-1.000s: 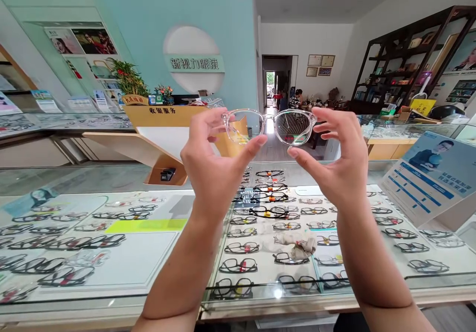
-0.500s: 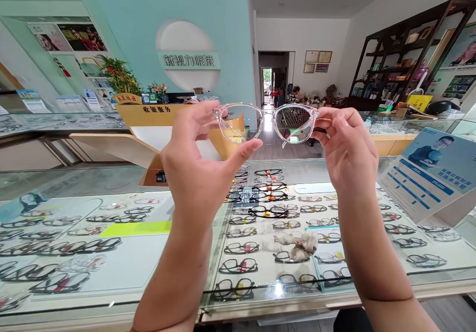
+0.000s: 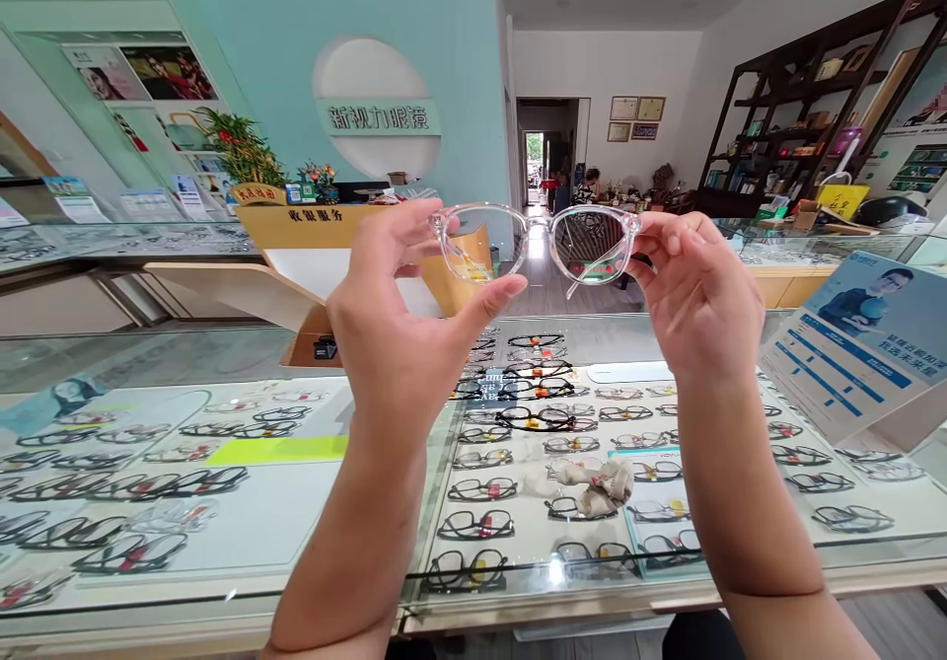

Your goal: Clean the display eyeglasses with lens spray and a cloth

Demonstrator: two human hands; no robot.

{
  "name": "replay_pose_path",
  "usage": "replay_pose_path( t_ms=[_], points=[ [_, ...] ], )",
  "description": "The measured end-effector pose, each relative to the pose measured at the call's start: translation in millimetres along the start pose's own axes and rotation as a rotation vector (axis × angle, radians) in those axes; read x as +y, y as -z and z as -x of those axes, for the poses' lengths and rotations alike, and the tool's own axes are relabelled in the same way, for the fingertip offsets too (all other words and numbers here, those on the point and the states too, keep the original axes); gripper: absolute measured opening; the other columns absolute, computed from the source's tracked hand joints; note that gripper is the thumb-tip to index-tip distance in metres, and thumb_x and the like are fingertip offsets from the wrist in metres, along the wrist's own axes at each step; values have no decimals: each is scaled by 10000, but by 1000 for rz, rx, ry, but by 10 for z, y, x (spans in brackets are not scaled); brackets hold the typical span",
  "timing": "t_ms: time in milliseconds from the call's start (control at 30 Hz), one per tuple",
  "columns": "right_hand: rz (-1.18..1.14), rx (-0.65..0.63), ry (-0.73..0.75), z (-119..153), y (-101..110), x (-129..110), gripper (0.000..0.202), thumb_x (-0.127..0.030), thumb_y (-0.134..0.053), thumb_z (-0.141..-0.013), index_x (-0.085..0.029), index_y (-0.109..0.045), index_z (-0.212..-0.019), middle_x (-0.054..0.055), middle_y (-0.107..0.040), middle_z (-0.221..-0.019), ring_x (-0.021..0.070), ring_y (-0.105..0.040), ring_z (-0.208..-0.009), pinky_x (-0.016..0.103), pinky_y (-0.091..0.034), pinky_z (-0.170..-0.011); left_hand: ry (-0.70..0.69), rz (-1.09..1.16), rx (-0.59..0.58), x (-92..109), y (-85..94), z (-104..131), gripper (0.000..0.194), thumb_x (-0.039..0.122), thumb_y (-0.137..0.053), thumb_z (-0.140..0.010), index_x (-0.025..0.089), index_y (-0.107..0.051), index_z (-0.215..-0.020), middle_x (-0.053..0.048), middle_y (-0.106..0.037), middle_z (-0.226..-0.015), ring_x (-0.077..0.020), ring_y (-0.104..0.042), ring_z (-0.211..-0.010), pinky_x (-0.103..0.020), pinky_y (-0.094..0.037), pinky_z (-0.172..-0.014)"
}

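Clear-framed glasses (image 3: 538, 221) are held up in front of me above the glass counter, lenses side by side and the temples pointing away. My left hand (image 3: 400, 320) grips their left end with the fingers behind the rim and the thumb extended below the left lens. At the right end, my right hand (image 3: 699, 295) pinches the frame near the hinge, fingers curled. A crumpled beige cloth (image 3: 608, 488) lies on the glass counter (image 3: 296, 591) below, over rows of glasses.
A blue and white sign (image 3: 862, 344) stands on the counter at the right. Beyond it are a wooden cashier desk (image 3: 296, 226), a dark shelf (image 3: 806, 98) and a person (image 3: 588, 186) far back. A yellow-green strip (image 3: 277, 450) lies at the left.
The view has shifted slightly, so the hands and glasses appear a little further right. The grip of both hands on the glasses looks the same.
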State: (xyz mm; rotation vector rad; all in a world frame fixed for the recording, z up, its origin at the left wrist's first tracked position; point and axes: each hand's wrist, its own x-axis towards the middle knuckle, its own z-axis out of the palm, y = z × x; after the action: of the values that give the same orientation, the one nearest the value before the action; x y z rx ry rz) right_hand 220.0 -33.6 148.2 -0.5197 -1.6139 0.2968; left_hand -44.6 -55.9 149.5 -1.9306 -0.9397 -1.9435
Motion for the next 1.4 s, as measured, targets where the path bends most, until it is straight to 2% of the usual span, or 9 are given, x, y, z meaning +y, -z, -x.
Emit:
replay_pose_path(
  t_ms=[233,367,500,600,767,833,933,1100,1400],
  points=[
    [-152,43,-34,-18,-24,-34,330,-552,-492,-1111,-279,-516,-926,62,-711,-1282,241,-712,-1151,449,-632,-939,33,81,-17,-23,7,7,726,795,-811,-856,414,-635,-1449,-10,-755,-1399,-351,-735,-1232,-617,-596,-1060],
    [-234,94,-20,-21,-58,-24,311,-541,-617,-1053,-278,-557,-898,50,-731,-1220,241,-717,-1110,443,-642,-928,-27,178,3,-68,-16,9,762,759,-898,-773,473,-657,-1437,-8,-753,-1415,-399,-720,-1275,-636,-603,-1009],
    [-147,179,91,16,-133,-21,210,-483,-737,-994,-313,-702,-1112,50,-726,-1262,258,-723,-1168,484,-637,-1022,-91,200,74,-71,-66,-1,768,700,-953,-745,483,-667,-1424,-5,-753,-1405,-417,-708,-1314,-630,-613,-1000],
    [-109,193,147,46,-186,-34,376,-383,-815,-936,-303,-730,-1294,68,-733,-1317,267,-721,-1209,486,-623,-1061,-86,186,100,-75,-93,0,711,658,-932,-805,483,-662,-1438,-11,-740,-1413,-413,-703,-1326,-635,-604,-988],
    [-178,268,161,39,-205,-21,109,-330,-779,-981,-288,-683,-1012,38,-778,-1233,242,-768,-1080,511,-641,-1023,-53,307,71,-122,-101,29,687,699,-904,-820,476,-661,-1423,-5,-732,-1436,-402,-665,-1374,-628,-604,-958],
    [-167,308,149,24,-201,-4,145,-320,-774,-988,-282,-644,-937,32,-792,-1168,236,-776,-1036,512,-654,-1002,-46,334,52,-129,-106,41,706,717,-902,-815,467,-657,-1428,-5,-731,-1446,-398,-654,-1389,-618,-607,-951],
    [-142,340,150,7,-198,29,152,-319,-767,-991,-278,-632,-935,25,-796,-1109,234,-787,-1032,505,-668,-990,-49,330,41,-111,-113,51,723,729,-891,-821,451,-647,-1442,-9,-724,-1463,-395,-648,-1400,-600,-606,-926],
    [-113,360,145,8,-212,76,184,-391,-721,-1037,-266,-645,-925,33,-789,-1075,251,-804,-1076,518,-677,-988,-74,174,105,-20,-115,59,676,689,-897,-843,439,-657,-1423,-29,-760,-1376,-359,-735,-1229,-551,-606,-818],
    [-27,394,43,39,-281,-36,232,-435,-776,-1019,-253,-726,-885,13,-795,-924,192,-787,-893,425,-692,-878,-11,20,156,112,-83,63,658,638,-949,-807,408,-680,-1361,-47,-759,-1294,-358,-746,-1158,-529,-600,-786]
  ],
)
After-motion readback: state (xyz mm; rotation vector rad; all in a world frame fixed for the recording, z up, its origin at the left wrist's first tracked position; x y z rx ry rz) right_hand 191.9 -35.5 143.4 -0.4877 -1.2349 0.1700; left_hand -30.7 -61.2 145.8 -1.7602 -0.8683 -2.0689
